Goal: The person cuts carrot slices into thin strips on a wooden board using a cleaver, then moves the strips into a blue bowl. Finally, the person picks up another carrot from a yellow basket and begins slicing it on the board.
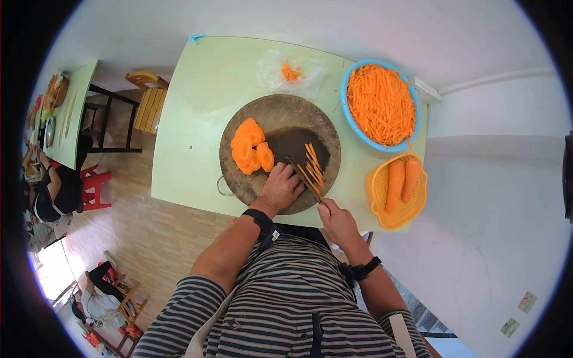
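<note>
On the round wooden chopping board [280,110], my right hand [338,224] grips the handle of a knife [305,179], its blade pointing away and to the left. My left hand [283,186] is closed, fingertips bent down against the board beside the blade; what lies under them is hidden. Overlapping carrot slices [248,146] are heaped just beyond my left hand, on the board's left half. Thin carrot strips [313,164] lie to the right of the blade.
A blue-rimmed basin [344,98] heaped with carrot shreds stands at the back right. Nearer, a yellow basket [382,222] holds two whole carrots [395,185]. A plastic bag [268,68] with carrot bits lies behind the board. Other people sit at far left, near a wooden chair [149,110].
</note>
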